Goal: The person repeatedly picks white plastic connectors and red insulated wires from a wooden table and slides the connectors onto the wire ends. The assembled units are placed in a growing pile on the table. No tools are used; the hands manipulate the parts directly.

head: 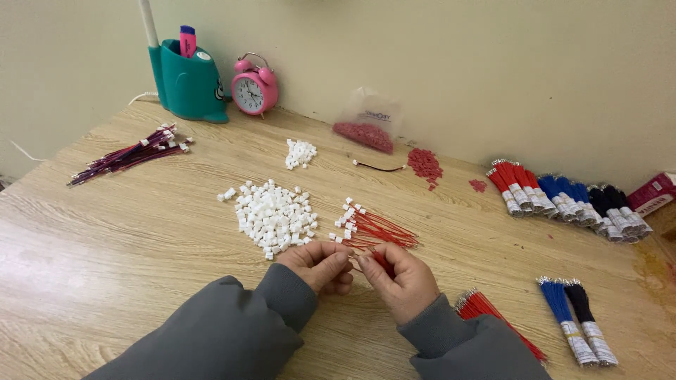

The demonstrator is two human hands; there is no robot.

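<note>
**Mia:** What is the person holding?

**Ben:** The right hand (403,278) pinches a thin red wire (384,263) between finger and thumb. The left hand (320,262) is curled with its fingertips right up against the right one. It may be holding a tiny white plug, but that part is hidden, so it is hard to say.

**Mia:** Is the wire hard to hold?

**Ben:** It looks very light and bendy. It would flop if held far back, so a grip close to the tip seems best. The little white plugs (273,217) look hard, smooth and easy to drop.

**Mia:** Where is everything?

**Ben:** The plug pile lies just past the left hand. Finished red wires with plugs (373,229) lie just past the right hand. A bunch of bare red wires (493,317) sits by the right sleeve.

**Mia:** Is there room to move?

**Ben:** Yes. The wooden table (105,246) is bare on the left and near the front edge. The far side is busier, with a pink clock (253,88) by the wall.
</note>
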